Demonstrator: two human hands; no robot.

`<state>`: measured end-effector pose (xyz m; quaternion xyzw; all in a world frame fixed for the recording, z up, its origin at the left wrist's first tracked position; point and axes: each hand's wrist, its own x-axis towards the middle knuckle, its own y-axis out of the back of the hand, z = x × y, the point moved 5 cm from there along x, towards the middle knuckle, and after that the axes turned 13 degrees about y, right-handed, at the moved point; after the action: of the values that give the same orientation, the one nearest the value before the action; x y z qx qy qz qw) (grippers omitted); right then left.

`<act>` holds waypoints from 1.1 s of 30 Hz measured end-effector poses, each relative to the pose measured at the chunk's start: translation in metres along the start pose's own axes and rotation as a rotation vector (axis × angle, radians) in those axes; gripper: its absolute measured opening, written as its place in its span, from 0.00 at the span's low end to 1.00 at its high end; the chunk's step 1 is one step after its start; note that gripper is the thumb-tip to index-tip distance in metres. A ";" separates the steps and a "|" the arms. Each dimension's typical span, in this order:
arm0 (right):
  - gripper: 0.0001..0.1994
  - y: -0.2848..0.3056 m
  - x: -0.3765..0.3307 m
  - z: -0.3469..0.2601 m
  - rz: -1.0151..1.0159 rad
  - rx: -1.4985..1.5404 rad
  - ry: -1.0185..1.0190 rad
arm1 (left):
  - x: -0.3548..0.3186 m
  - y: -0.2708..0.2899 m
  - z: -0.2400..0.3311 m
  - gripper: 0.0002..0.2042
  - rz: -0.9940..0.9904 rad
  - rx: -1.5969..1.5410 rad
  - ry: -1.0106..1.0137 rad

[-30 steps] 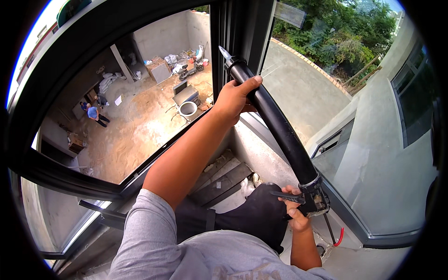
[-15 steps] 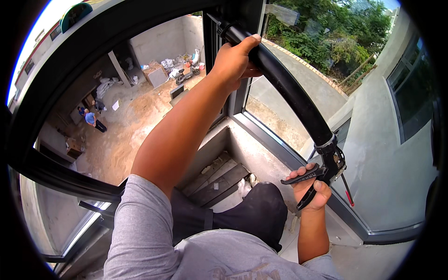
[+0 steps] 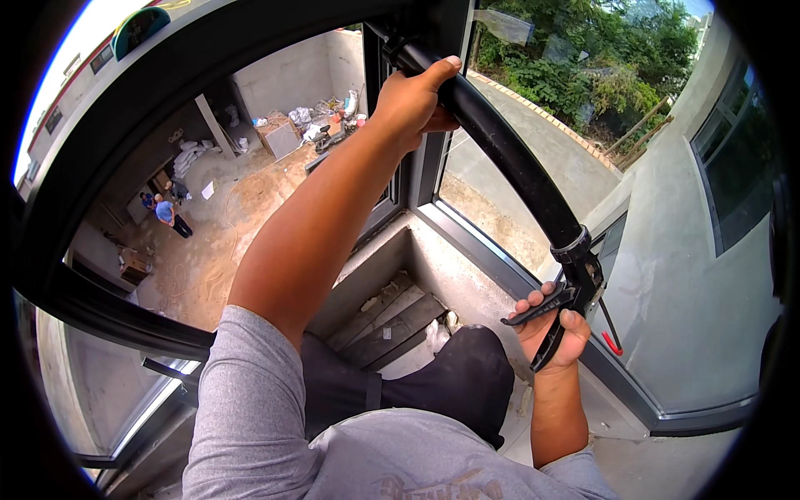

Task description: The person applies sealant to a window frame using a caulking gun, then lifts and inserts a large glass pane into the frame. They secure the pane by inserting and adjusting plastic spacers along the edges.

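A long black caulking gun (image 3: 512,158) slants from the window frame at the top down to the right. Its front end points at the dark upright of the frame, and the tip is hard to make out there. My left hand (image 3: 411,102) is wrapped round the front of the barrel, thumb on top. At the rear end, my right hand (image 3: 552,333) grips the handle and trigger (image 3: 546,310), fingers around the lever and thumb at the handle. A thin rod with a red end (image 3: 612,343) sticks out behind the gun.
Black window frame (image 3: 125,158) bars surround me, with glass (image 3: 508,208) on the right. Beneath lies a concrete ledge (image 3: 467,258) and a recess holding dark boards (image 3: 400,329). Far below, people (image 3: 171,215) stand in a sandy yard with piled materials.
The caulking gun and both my hands have shifted slightly left and up. The red-ended rod has swung left with the gun. My grip stays on it.
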<state>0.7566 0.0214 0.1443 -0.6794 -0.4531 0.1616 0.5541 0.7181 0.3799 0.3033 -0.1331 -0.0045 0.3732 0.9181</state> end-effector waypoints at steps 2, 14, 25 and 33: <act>0.25 0.001 -0.001 0.000 0.009 -0.006 -0.007 | -0.002 -0.001 0.000 0.27 0.004 0.007 -0.003; 0.20 0.010 0.000 -0.005 0.038 -0.187 -0.003 | 0.005 0.005 -0.012 0.26 -0.010 -0.040 0.029; 0.15 0.046 -0.016 -0.014 0.145 -0.298 -0.041 | 0.007 0.013 -0.063 0.22 0.009 -0.106 0.176; 0.15 0.095 -0.042 -0.017 0.228 -0.398 -0.111 | 0.008 0.024 -0.127 0.24 -0.013 -0.175 0.307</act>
<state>0.7881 -0.0198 0.0526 -0.8121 -0.4262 0.1676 0.3616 0.7209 0.3716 0.1741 -0.2681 0.1025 0.3409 0.8952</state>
